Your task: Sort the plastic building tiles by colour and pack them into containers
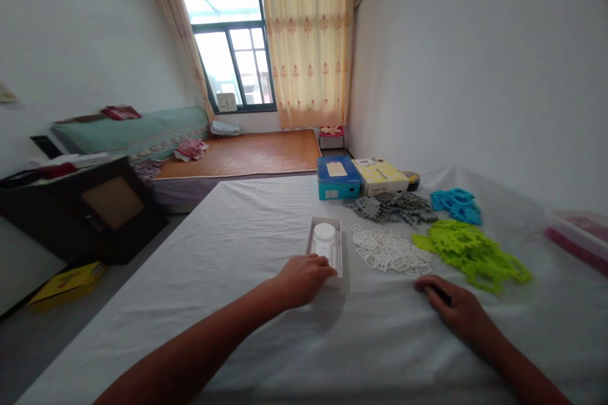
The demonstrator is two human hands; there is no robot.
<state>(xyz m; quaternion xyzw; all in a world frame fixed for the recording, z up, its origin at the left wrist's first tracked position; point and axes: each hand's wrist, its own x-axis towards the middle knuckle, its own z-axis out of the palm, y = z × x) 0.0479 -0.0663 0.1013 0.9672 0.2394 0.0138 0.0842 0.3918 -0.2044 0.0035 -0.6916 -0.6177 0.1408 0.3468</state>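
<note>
My left hand (pixel 304 277) rests on the near end of a white tray (pixel 325 247) that holds a round white piece (pixel 325 231); its fingers curl over the tray's edge. My right hand (pixel 453 305) lies flat on the white tablecloth (pixel 237 253), fingers stretched toward the left, holding nothing. Just beyond it lie a heap of white flat pieces (pixel 389 250) and a heap of lime-green pieces (pixel 470 253). Farther back are grey pieces (pixel 389 207) and blue pieces (pixel 456 204).
A blue box (pixel 338 177) and a yellow box (pixel 380 176) stand at the far side of the table. A pink-lidded container (pixel 577 234) sits at the right edge. A bed (pixel 228 155), a dark cabinet (pixel 80 209) and a yellow box (pixel 66 283) on the floor are to the left.
</note>
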